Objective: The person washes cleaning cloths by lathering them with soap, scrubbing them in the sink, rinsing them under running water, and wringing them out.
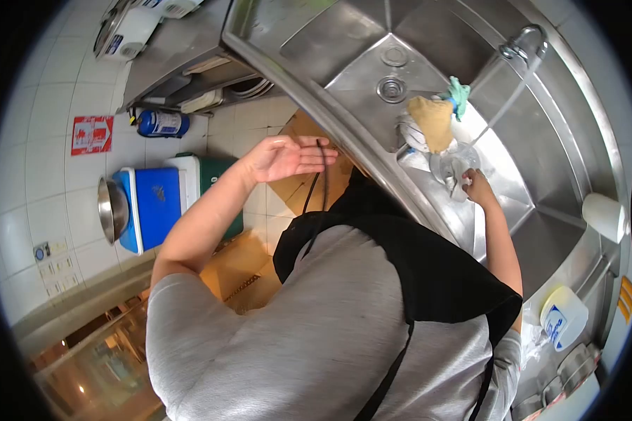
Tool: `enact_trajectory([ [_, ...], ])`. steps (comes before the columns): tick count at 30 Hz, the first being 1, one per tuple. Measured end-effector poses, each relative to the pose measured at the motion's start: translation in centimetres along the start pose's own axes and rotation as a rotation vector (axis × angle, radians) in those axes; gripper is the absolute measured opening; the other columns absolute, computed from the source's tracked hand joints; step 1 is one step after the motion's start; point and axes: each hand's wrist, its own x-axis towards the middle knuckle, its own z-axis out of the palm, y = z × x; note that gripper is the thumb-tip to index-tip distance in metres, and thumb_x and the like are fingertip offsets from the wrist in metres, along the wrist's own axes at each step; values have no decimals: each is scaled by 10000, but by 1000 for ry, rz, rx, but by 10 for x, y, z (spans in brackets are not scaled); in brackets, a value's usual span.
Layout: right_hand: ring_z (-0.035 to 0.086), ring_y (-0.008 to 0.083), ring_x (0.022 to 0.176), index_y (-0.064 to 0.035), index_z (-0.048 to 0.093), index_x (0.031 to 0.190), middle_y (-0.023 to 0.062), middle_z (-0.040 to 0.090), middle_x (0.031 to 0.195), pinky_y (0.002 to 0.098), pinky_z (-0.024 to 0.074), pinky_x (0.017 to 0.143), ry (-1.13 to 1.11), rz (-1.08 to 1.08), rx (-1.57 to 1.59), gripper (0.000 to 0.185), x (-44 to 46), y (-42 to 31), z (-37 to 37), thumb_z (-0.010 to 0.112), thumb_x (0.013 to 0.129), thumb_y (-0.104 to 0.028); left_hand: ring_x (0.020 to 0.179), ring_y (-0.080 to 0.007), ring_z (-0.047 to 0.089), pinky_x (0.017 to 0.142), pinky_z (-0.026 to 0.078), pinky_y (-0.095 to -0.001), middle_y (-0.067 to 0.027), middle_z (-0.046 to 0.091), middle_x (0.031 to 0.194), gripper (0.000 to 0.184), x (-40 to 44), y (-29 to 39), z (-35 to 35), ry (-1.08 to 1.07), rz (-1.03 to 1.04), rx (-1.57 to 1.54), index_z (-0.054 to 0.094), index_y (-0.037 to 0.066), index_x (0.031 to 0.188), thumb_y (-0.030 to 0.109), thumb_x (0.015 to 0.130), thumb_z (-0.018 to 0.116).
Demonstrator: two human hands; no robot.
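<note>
My left hand point(291, 158) is held out beside the sink's front edge, palm showing and fingers spread, with a thin black apron string point(321, 172) hanging across the fingers. Inside the steel sink, my right hand point(476, 188) has its fingers bent round a clear, whitish item point(459, 184), whose exact shape I cannot make out. Just beyond that hand stands a round clear container point(444, 167) near the running water point(498, 109). A tan cloth point(432, 123) and a green cloth or glove point(459, 97) lie behind it.
The faucet point(514, 50) rises at the sink's back edge. A drain point(391, 89) lies in the basin. At right are a white cup point(604, 217) and a plastic tub point(565, 319). Blue cooler point(154, 209), steel bowl point(112, 210) and fire extinguisher point(163, 123) are at left.
</note>
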Motion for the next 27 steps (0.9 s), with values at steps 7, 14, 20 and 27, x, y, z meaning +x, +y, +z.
enact_trajectory([
  [7, 561, 302, 784, -45, 522, 961, 160, 507, 966, 370, 430, 731, -109, 126, 70, 272, -16, -36, -20, 602, 714, -125, 777, -229, 615, 664, 518, -299, -191, 605, 889, 509, 49, -57, -53, 547, -76, 837, 512, -53, 979, 416, 790, 574],
  [14, 560, 274, 749, -41, 520, 964, 147, 512, 957, 360, 432, 714, -132, 106, 6, 252, -22, -50, -30, 586, 742, -141, 544, -187, 593, 497, 500, -269, -159, 618, 694, 428, 64, -86, -88, 533, -805, 1168, 566, -52, 908, 347, 762, 624],
  [20, 554, 251, 712, -23, 521, 950, 133, 511, 930, 347, 440, 674, -95, 85, 57, 230, -21, -73, -52, 580, 750, -122, 621, -185, 592, 589, 502, -287, -116, 620, 801, 333, 59, -103, -132, 287, -1078, 1178, 604, -2, 874, 319, 800, 556],
  [27, 546, 204, 695, -16, 557, 918, 105, 563, 863, 290, 443, 636, 98, -108, 270, 149, -10, -125, -75, 541, 782, -73, 624, -113, 520, 555, 419, -279, -13, 581, 702, 378, 55, -102, -115, 120, -1022, 1355, 602, 76, 824, 441, 784, 513],
])
